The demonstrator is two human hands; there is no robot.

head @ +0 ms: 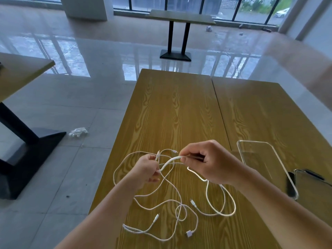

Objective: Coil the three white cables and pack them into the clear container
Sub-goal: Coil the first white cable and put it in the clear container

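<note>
White cables (172, 203) sprawl in loose, tangled loops on the wood-grain table (179, 105). Left hand (146, 170) and right hand (206, 161) each pinch a thick strand. The clear rounded-rectangular container (258, 155) lies right.

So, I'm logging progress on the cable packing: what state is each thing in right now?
white cables: uncoiled, tangled loose on the table.
clear container: open, no cables inside.
left hand: pinching a thin cable.
right hand: pinching a thicker cable's end.
</note>
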